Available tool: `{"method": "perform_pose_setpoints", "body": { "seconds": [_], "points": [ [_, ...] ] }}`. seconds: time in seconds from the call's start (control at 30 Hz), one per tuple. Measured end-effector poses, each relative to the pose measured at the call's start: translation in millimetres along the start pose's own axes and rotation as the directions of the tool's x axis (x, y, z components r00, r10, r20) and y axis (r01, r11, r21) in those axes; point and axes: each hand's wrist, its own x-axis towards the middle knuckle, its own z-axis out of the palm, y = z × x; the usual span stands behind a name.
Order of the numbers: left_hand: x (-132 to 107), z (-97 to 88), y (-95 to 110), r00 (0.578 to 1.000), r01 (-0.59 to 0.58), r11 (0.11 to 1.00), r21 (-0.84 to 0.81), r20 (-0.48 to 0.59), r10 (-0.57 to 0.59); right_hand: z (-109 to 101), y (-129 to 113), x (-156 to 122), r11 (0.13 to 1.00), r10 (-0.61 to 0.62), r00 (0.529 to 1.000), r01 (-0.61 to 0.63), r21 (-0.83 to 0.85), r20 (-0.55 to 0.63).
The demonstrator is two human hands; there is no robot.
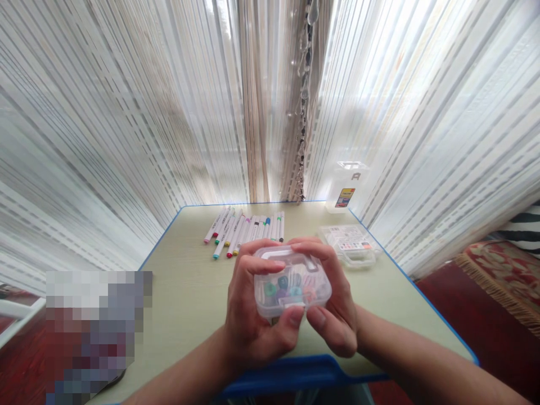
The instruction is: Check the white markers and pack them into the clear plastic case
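Note:
Between my two hands is a small clear plastic box, held up above the near part of the table. Through its lid I see several small coloured pieces in green, teal, purple and pink; their kind is unclear. My left hand wraps round the box's left side, its thumb at the front latch. Round the right side curls my right hand, with its thumb near the front edge. The lid looks closed. Behind the box, several white markers with coloured ends lie in a loose row.
A flat clear plastic case with a label lies at the table's right. Beyond it, a clear handled case stands upright at the back corner. The pale green table has a blue edge. Striped string curtains hang behind.

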Motion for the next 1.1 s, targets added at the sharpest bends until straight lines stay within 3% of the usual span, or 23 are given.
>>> {"method": "perform_pose_setpoints", "body": {
  "seconds": [0.3,0.53,0.83,1.1],
  "points": [
    [-1,1.6,9,0.989,0.147,0.986,-0.084,-0.005,-0.148,0,1,-1,1.000,-0.001,1.000,0.001,-0.019,-0.003],
    [0,-6.9,-3,0.996,0.001,0.997,-0.078,0.094,0.007,-1,2,0,0.995,-0.049,0.999,0.050,-0.087,0.013],
    [1,-7.6,-10,0.991,-0.036,0.999,-0.020,0.127,0.038,-2,-2,0,0.993,0.027,1.000,-0.029,-0.114,-0.016],
    [1,-9.9,-17,0.989,-0.078,0.997,-0.011,0.129,0.078,-9,11,6,0.988,-0.106,0.992,0.113,-0.105,0.072]
  ]
}}
